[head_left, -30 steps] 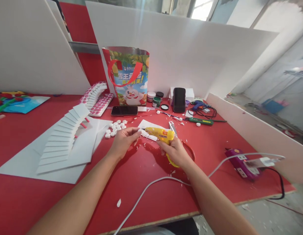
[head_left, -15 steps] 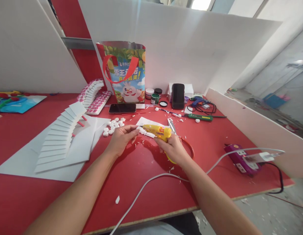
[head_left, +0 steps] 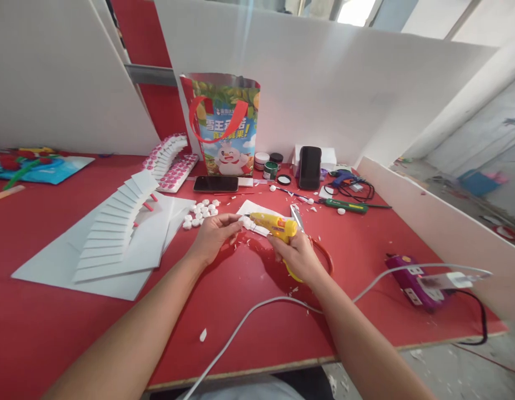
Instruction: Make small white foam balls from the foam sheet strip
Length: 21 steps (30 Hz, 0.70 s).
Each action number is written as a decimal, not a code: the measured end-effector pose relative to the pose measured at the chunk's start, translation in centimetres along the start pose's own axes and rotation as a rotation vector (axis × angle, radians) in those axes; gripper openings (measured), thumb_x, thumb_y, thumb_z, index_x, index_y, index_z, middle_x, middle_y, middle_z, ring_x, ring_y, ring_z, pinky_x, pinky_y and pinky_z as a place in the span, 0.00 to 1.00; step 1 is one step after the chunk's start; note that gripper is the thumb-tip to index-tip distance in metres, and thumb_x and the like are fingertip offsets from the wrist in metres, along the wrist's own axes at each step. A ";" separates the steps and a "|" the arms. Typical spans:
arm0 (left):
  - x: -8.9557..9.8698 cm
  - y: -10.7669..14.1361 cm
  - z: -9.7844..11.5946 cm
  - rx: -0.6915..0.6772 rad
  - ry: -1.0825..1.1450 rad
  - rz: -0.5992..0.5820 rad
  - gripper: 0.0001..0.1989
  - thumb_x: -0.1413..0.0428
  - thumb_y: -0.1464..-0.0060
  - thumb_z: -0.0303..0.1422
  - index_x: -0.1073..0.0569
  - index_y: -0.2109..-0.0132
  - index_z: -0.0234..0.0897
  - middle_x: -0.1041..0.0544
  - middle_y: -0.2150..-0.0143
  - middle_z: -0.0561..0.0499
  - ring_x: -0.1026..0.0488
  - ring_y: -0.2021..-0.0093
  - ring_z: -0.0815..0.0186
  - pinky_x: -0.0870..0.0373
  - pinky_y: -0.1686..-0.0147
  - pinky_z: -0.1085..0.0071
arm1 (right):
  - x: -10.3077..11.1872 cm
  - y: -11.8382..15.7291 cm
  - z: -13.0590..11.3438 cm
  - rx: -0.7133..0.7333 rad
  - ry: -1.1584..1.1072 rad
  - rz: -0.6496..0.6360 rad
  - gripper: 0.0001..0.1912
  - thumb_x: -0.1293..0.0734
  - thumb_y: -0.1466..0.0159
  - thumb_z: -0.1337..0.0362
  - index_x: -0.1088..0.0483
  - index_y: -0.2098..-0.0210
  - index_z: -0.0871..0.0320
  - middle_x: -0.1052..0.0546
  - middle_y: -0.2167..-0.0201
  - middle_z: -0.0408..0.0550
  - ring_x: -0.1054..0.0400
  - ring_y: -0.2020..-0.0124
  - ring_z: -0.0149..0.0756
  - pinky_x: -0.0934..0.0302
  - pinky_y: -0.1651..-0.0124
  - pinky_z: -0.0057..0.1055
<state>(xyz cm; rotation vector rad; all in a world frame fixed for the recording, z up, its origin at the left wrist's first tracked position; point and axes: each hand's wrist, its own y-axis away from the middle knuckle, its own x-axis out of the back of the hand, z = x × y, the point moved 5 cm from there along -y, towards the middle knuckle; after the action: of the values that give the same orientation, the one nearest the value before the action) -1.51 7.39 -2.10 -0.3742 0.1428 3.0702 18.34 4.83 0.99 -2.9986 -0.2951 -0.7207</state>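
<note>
My right hand (head_left: 296, 253) is wrapped round a yellow glue gun (head_left: 274, 223), whose nozzle points left. The nozzle tip is at a small white piece (head_left: 245, 221) that my left hand (head_left: 215, 236) pinches between thumb and fingers. Behind and below the gun lies a white sheet (head_left: 257, 209) with white scraps around it. Several round white pieces (head_left: 196, 215) sit in a loose group just left of my left hand.
Fanned white cards (head_left: 107, 233) lie on white boards at left. A printed bag (head_left: 228, 128), a flat phone (head_left: 215, 184) and paint jars (head_left: 270, 170) stand behind. A green tool (head_left: 346, 206), a purple power strip (head_left: 419, 286) and a white cable (head_left: 278, 299) are at right.
The view has shifted slightly, so the table's contents appear a little further right. Both hands keep their grips, and the nozzle remains at the white piece.
</note>
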 end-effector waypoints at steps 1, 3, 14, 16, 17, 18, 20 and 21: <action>-0.1 0.0 0.0 0.003 0.007 0.004 0.18 0.28 0.60 0.41 0.18 0.64 0.33 0.27 0.75 0.54 0.36 0.79 0.75 0.39 0.80 0.76 | 0.0 0.0 0.0 0.006 0.005 -0.003 0.21 0.37 0.38 0.51 0.39 0.82 0.56 0.33 0.85 0.43 0.40 0.80 0.30 0.48 0.76 0.28; -0.2 0.1 0.2 0.009 0.011 0.014 0.19 0.27 0.62 0.42 0.18 0.64 0.33 0.27 0.75 0.54 0.36 0.79 0.75 0.39 0.80 0.76 | -0.1 -0.1 0.0 0.017 0.018 -0.011 0.22 0.37 0.38 0.51 0.40 0.83 0.56 0.33 0.85 0.43 0.40 0.81 0.30 0.49 0.76 0.28; -0.1 0.0 0.3 0.057 0.115 0.065 0.20 0.26 0.67 0.38 0.18 0.67 0.31 0.26 0.77 0.52 0.35 0.79 0.75 0.40 0.80 0.77 | 0.2 0.2 -0.2 0.027 -0.014 -0.022 0.20 0.37 0.38 0.52 0.38 0.81 0.56 0.33 0.85 0.42 0.40 0.81 0.30 0.48 0.75 0.29; 0.0 0.0 0.3 0.060 0.128 0.064 0.19 0.26 0.66 0.38 0.18 0.67 0.31 0.26 0.77 0.52 0.34 0.79 0.75 0.40 0.80 0.77 | 0.1 0.2 -0.2 0.021 -0.019 -0.032 0.19 0.36 0.38 0.52 0.37 0.79 0.56 0.33 0.84 0.42 0.39 0.80 0.30 0.46 0.74 0.29; 0.0 0.0 0.3 0.064 0.131 0.062 0.19 0.26 0.66 0.37 0.18 0.67 0.31 0.26 0.77 0.52 0.34 0.79 0.75 0.40 0.80 0.77 | 0.0 0.2 -0.1 0.016 -0.020 -0.036 0.19 0.36 0.38 0.52 0.36 0.79 0.57 0.33 0.84 0.41 0.39 0.80 0.30 0.45 0.74 0.29; 0.0 0.0 0.3 0.068 0.132 0.057 0.19 0.26 0.66 0.37 0.18 0.67 0.31 0.26 0.77 0.52 0.34 0.79 0.75 0.40 0.80 0.77 | 0.0 0.2 -0.1 0.012 -0.020 -0.038 0.19 0.36 0.38 0.52 0.36 0.79 0.57 0.32 0.84 0.42 0.38 0.80 0.31 0.45 0.73 0.29; -0.1 0.0 0.4 0.073 0.132 0.045 0.19 0.26 0.66 0.37 0.18 0.67 0.31 0.26 0.77 0.52 0.35 0.79 0.75 0.40 0.80 0.77 | 0.0 0.1 0.1 0.005 -0.017 -0.039 0.20 0.36 0.38 0.52 0.36 0.80 0.57 0.32 0.84 0.42 0.38 0.80 0.31 0.44 0.73 0.29; -0.1 0.1 0.5 0.073 0.130 0.040 0.18 0.27 0.66 0.37 0.19 0.67 0.31 0.26 0.77 0.52 0.35 0.79 0.75 0.41 0.80 0.77 | 0.0 0.1 0.1 0.003 -0.014 -0.040 0.21 0.36 0.38 0.51 0.37 0.81 0.57 0.32 0.85 0.42 0.38 0.80 0.30 0.45 0.73 0.29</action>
<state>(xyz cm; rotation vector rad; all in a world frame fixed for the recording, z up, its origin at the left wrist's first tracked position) -1.49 7.38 -1.59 -0.5740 0.2699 3.0684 18.38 4.70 0.89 -3.0037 -0.3575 -0.7024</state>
